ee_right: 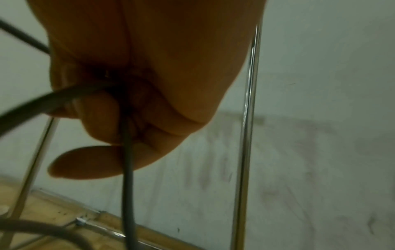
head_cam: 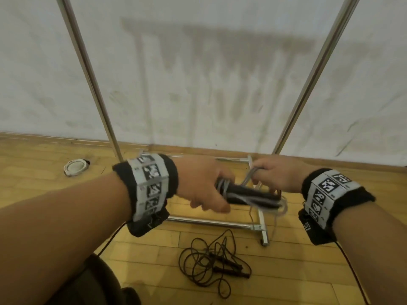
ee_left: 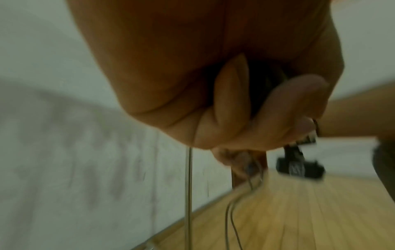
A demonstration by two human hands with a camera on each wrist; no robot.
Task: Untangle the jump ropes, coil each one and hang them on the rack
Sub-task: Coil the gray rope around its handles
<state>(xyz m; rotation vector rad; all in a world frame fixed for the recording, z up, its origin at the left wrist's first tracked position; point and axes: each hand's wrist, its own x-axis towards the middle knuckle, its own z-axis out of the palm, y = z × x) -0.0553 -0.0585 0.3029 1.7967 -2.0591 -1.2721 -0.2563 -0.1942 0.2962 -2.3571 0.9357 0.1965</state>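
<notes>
My left hand (head_cam: 204,190) grips a grey jump rope (head_cam: 248,198) by its black handles, with grey cord wound round them in a bundle. To its right, my right hand (head_cam: 271,175) pinches a strand of the same grey cord (ee_right: 127,152) and holds it taut above the bundle. A loop of cord hangs down from the bundle's right end. A second, dark jump rope (head_cam: 211,260) lies in a loose tangle on the wooden floor below my hands. The metal rack (head_cam: 88,69) stands in front of me, with two upright poles and a base frame (head_cam: 220,222) on the floor.
A white wall (head_cam: 209,73) stands right behind the rack. A round white fitting (head_cam: 74,167) sits in the floor at the left. Dark fabric (head_cam: 94,282) shows at the lower left edge. Thin cables trail from both wrist bands.
</notes>
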